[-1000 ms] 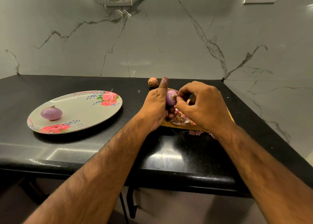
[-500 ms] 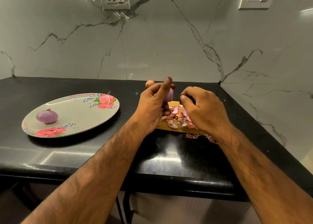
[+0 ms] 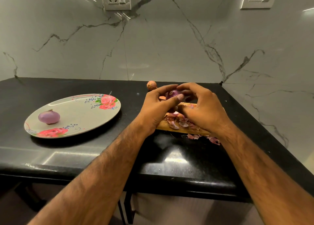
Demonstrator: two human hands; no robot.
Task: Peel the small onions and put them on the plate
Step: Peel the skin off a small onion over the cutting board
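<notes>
Both forearms reach forward; left hand (image 3: 156, 105) and right hand (image 3: 202, 109) meet, fingers curled round one onion (image 3: 172, 94) between them.

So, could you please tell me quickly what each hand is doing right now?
Left hand: holding the purple onion.
Right hand: fingers pinching the same onion.

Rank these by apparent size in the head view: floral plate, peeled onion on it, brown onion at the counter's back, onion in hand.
1. Floral plate, by far.
2. Peeled onion.
3. Brown onion; looks smaller, but it lies farther away, so unsure.
Held onion: mostly hidden, not rankable.
</notes>
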